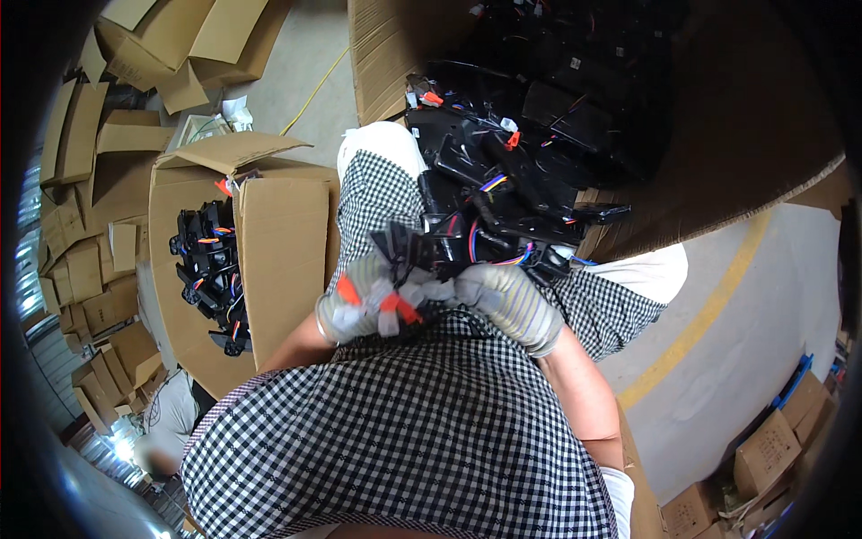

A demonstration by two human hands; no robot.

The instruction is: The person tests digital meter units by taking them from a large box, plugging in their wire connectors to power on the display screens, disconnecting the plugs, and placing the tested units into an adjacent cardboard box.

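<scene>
Striped work gloves cover both hands, held close together over my lap. My left hand [356, 286] is closed round a black wiring piece [400, 247] that is blurred by motion. White and orange plug connectors [395, 304] hang from it in front of the fingers. At the right end of this bunch, my right hand [512, 304] has its fingers bent and pressed together; what they pinch is hidden. Just beyond the hands lie black plastic parts [458, 148] with coloured wires [496, 182], heaped at the mouth of a large cardboard box [382, 58].
To the left stands an open carton [287, 225] with more black wired parts [211, 256] inside. Cardboard boxes [90, 225] are piled at the far left, others [768, 454] at lower right. A yellow line [705, 323] crosses the floor. A person [171, 418] is at lower left.
</scene>
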